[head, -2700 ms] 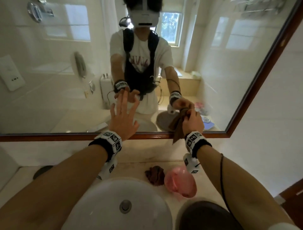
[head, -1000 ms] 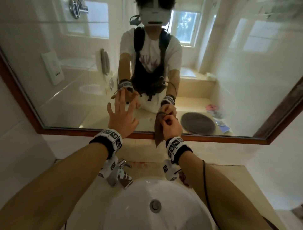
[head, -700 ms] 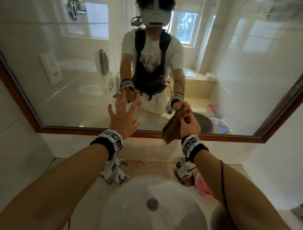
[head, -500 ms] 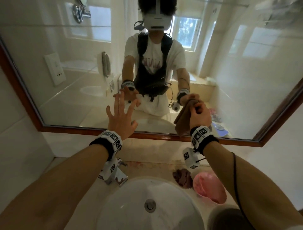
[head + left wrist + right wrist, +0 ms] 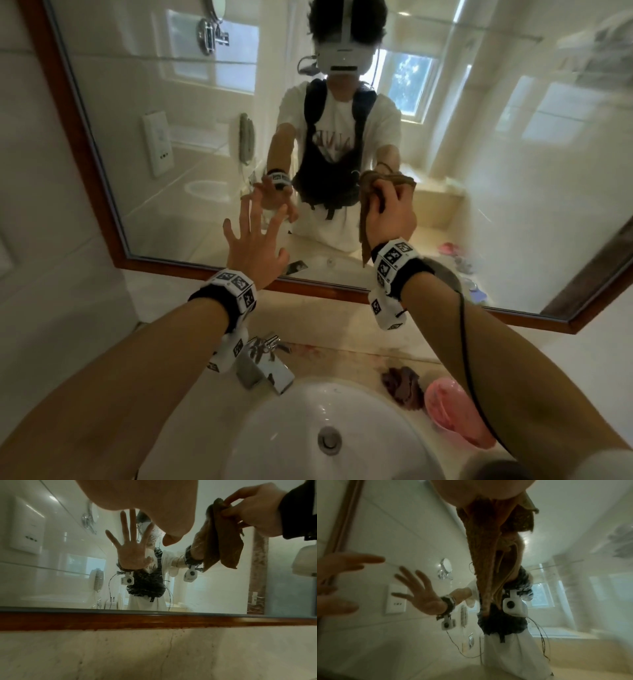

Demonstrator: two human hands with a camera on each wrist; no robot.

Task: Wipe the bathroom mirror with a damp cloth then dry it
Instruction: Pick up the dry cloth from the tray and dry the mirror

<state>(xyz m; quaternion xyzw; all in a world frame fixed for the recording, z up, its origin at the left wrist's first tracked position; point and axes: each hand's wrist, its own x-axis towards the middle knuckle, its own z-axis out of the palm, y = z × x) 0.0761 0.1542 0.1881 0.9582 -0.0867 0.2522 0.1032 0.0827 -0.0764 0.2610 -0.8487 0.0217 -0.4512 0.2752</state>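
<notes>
A large wood-framed mirror fills the wall above the sink; its lower frame also shows in the left wrist view. My right hand grips a brown cloth against the glass at mid height, and a fold hangs below the fist. The same brown cloth shows in both wrist views. My left hand is spread flat, fingers straight, at or just off the glass left of the cloth. Contact with the mirror cannot be told for certain.
Below is a white basin with a chrome tap on a beige counter. A second dark brown cloth lies bunched beside a pink dish at the basin's right. A dark round object sits at the bottom right.
My right hand with the cloth has swept from left to right and then up the glass. The left hand has stayed spread in about the same spot.
</notes>
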